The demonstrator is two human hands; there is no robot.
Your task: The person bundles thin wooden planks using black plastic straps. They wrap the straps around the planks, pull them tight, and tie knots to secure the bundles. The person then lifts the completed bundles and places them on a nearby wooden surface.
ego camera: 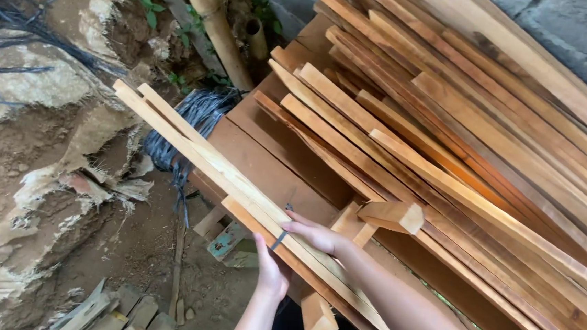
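while both hands clasp it, a bundle of long pale wooden slats [237,182] lies slanted across the brown plank stack [460,149], its far end jutting over bare earth [3,179]. left hand [271,270] curls shut beneath the bundle; right hand [316,234] lies over it, fingers [298,220] closed upon it, a thin dark stick [280,238] between. judged from this: slats gathered and gripped, not yet set down; many planks remain stacked.

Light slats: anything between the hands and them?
No. Both hands are already on the light slats: the left hand grips from below, the right hand lies on top. A dark pencil-like stick sits between the hands, against the slats.
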